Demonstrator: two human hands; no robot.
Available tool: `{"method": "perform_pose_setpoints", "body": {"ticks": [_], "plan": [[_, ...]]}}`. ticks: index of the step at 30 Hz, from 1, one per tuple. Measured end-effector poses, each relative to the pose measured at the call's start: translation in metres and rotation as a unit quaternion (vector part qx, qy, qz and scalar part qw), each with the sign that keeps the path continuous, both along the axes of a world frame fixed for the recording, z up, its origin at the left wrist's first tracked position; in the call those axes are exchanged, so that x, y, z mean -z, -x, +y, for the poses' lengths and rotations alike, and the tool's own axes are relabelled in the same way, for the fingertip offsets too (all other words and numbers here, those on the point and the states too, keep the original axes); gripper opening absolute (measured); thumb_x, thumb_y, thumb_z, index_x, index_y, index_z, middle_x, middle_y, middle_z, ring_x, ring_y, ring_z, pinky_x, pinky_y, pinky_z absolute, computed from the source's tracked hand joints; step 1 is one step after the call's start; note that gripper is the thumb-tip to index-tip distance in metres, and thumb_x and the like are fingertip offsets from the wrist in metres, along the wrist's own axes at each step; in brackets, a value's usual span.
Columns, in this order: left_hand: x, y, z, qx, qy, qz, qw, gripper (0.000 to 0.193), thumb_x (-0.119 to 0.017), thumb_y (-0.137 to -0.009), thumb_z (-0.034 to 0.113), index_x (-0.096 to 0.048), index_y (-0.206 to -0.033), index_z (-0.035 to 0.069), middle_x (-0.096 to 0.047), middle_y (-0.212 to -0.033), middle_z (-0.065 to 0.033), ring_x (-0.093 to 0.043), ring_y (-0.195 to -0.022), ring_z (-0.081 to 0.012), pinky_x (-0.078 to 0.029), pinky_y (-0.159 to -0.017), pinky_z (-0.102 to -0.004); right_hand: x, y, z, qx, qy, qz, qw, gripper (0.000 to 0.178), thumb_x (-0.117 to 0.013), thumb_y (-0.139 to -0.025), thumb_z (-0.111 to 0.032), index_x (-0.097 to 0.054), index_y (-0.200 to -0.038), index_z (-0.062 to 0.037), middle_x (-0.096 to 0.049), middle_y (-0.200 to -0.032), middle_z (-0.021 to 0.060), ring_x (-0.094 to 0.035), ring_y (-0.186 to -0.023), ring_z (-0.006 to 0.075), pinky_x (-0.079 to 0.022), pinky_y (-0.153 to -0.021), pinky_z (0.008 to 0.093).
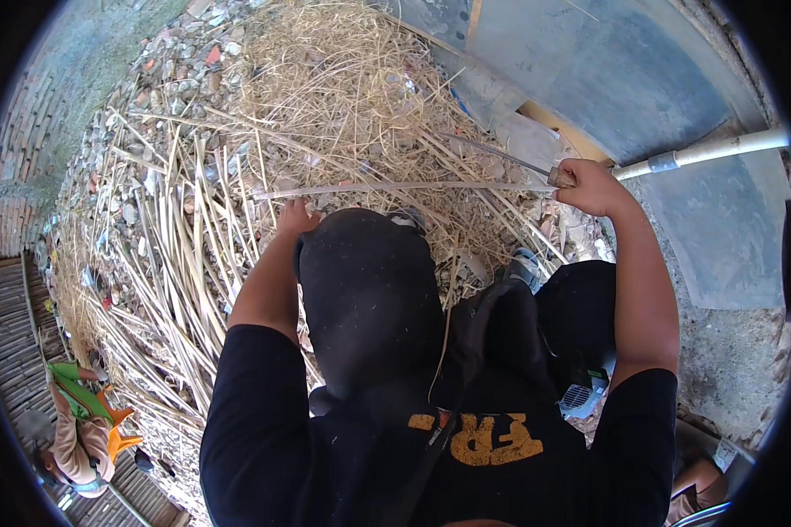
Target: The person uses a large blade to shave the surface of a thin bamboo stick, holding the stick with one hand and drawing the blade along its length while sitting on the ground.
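My right hand [591, 186] is closed around the short wooden handle [562, 178] of a knife. Its thin dark blade [497, 153] points away to the upper left, over the straw. A long pale cane strip [395, 186] stretches across in front of my knees, its right end meeting my right hand beside the handle. Toward the strip's left end, my left hand [299, 217] has its fingers bent against it, seemingly pinching it. My dark-clad knee [369, 272] is right beside that hand.
Long dry canes [180, 255] lie on the rubble at left, with a heap of straw [325, 79] ahead. Grey sheets [606, 70] and a white pipe [712, 154] stand at right. Another person [79, 439] sits at lower left by an orange chair [121, 430]; part of someone shows at lower right.
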State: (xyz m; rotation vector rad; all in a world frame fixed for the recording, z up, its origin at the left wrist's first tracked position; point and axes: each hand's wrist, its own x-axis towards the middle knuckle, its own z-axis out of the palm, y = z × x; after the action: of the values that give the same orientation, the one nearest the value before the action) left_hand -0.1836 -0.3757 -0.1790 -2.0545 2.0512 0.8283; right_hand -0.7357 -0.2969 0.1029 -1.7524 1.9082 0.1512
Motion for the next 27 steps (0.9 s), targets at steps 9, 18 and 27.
{"method": "perform_pose_setpoints", "body": {"ticks": [9,18,27], "plan": [[-0.029,0.049,-0.021,0.113,0.004,-0.129,0.985,0.062,-0.061,-0.093,0.042,-0.042,-0.143,0.010,-0.045,-0.146,-0.0151,-0.040,-0.140,-0.0353,-0.033,-0.114,-0.0524,-0.005,-0.016,-0.006,-0.003,-0.011,-0.007,1.000,0.042,-0.075,-0.076,-0.026,-0.064,-0.106,0.0005,-0.067,-0.087,0.0189,-0.066,-0.083,0.0305,-0.049,-0.073,0.0416],[-0.025,0.032,-0.009,0.130,-0.061,-0.119,0.983,0.033,-0.053,-0.098,0.035,-0.063,-0.119,0.012,-0.057,-0.129,-0.0135,-0.056,-0.122,-0.0355,-0.039,-0.106,-0.0545,-0.006,-0.018,-0.006,-0.002,-0.017,-0.011,1.000,0.039,-0.075,-0.076,-0.025,-0.064,-0.104,0.0000,-0.068,-0.088,0.0183,-0.066,-0.084,0.0311,-0.049,-0.073,0.0415],[-0.151,-0.007,-0.011,0.159,0.118,-0.122,0.973,0.025,-0.058,-0.094,0.031,-0.065,-0.106,0.011,-0.064,-0.115,-0.0144,-0.059,-0.115,-0.0337,-0.041,-0.103,-0.0516,-0.012,-0.005,-0.001,0.003,0.044,-0.028,0.999,0.046,-0.075,-0.076,-0.027,-0.065,-0.113,-0.0007,-0.068,-0.093,0.0202,-0.066,-0.089,0.0338,-0.051,-0.077,0.0415]]}}
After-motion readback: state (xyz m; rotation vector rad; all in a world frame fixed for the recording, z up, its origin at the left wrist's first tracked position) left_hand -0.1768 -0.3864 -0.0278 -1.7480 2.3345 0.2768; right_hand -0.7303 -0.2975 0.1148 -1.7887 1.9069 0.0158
